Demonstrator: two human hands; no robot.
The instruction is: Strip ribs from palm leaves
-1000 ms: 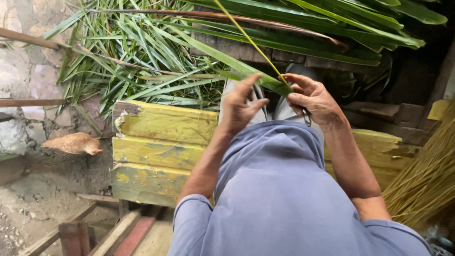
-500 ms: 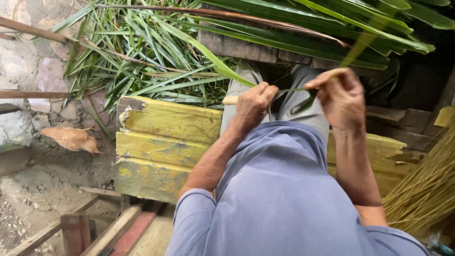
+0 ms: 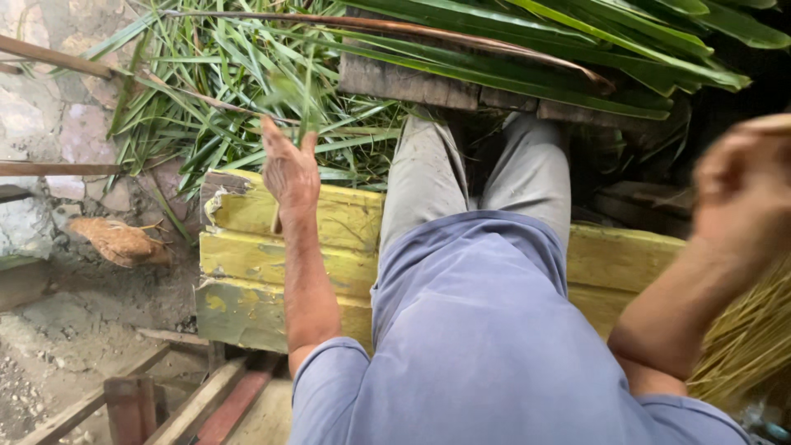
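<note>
Hands: two, well apart. Left hand [image 3: 290, 169] raised at the left over the yellow bench [image 3: 272, 255], fingers and thumb pinched on a thin green leaf strip [image 3: 306, 99] that stands up from the grip; strip blurred near its upper end. Right hand [image 3: 746, 185] out at the right edge, blurred by motion, fingers curled; whether it grips anything, cannot tell. Nothing joining the two hands.

Leaf strip held just above the heap of green palm leaves [image 3: 247, 91], which covers the ground beyond the bench and spreads toward the upper left. One heap, far too many blades to count. Several broader, darker fronds [image 3: 593, 41] lying across the top right, over one weathered wooden plank [image 3: 412, 82].

Bench: three yellow boards seen edge-on, stacked one below the other, paint chipped at the left corner. Two legs in grey trousers [image 3: 428, 177] stretched forward across it, torso in a blue shirt [image 3: 486, 346] filling the lower middle.

One bundle of pale straw-coloured leaf ribs [image 3: 746, 346] at the right, just beside the right forearm. One brown hen [image 3: 115, 241] on the dirt ground at the left, near the bench end. One thin wooden pole [image 3: 49, 56] slanting in at the upper left, one more lying level lower down. Reddish wooden frame [image 3: 132, 404] at the bottom left.
</note>
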